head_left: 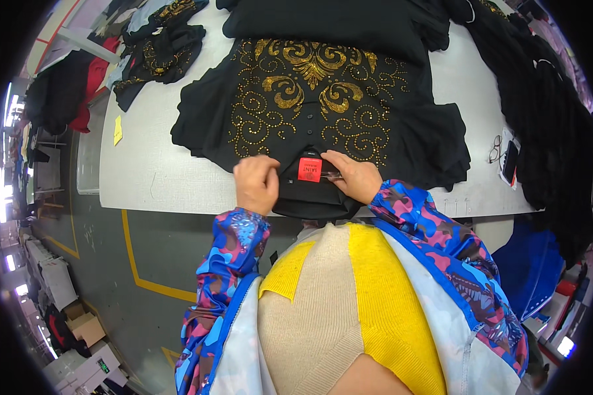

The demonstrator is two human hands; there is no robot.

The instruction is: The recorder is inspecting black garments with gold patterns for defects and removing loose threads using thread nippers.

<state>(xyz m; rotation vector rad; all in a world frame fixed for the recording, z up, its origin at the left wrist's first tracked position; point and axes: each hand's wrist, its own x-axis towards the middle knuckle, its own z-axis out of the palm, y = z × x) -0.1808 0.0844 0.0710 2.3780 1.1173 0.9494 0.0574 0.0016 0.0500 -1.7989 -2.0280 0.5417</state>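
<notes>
A pale grey rectangular table [151, 171] is filling the upper middle of the view, its near edge running above a dark grey concrete floor [105, 263] where painted yellow lines [135, 263] are turning a corner. Brown cardboard boxes [85, 322] are sitting at the lower left, and bright white light [3, 197] is glaring along the left rim.

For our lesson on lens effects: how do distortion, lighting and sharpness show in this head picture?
Head view: the white table edge bows toward the dark round rim, a fisheye effect; light is even, shadows soft; the red tag between left hand and right hand looks sharp; windows at far left blow out.
</notes>
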